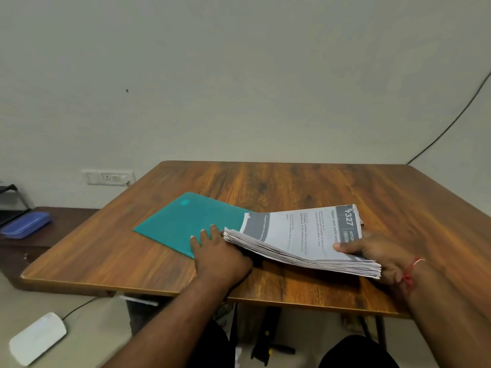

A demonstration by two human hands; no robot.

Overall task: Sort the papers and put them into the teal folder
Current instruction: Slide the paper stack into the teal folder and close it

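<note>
**Stack in hand, folder not yet open**

Gripping a thick stack of papers [300,235] in the right hand [377,252], thumb [342,247] clamped on the printed top sheet, the other fingers tucked out of sight beneath. Holding that stack tilted just above the wooden worktop [292,181], left edge fanned loose and just beside the left hand [212,253]. Impossible to tell whether the far edge touches the wood.

Pressing down on the near corner of the teal folder [172,224] with the left hand, fingers [204,236] straight and flat, grasping nothing. Lying flat on the worktop left of centre, apparently closed, right edge hidden under the papers.

Judged as the start of the loading step, with nothing yet inside. Hard to say from here whether sorted in any order.

Calls next for raising the cover with the left hand, squaring the fanned edge, then sliding the whole stack in without snagging loose sheets. Worth a firm grip throughout: thick, floppy, apt to splay.

Off to the left, lower than the worktop: a blue box [26,224], and a wall socket [109,177] behind.
</note>
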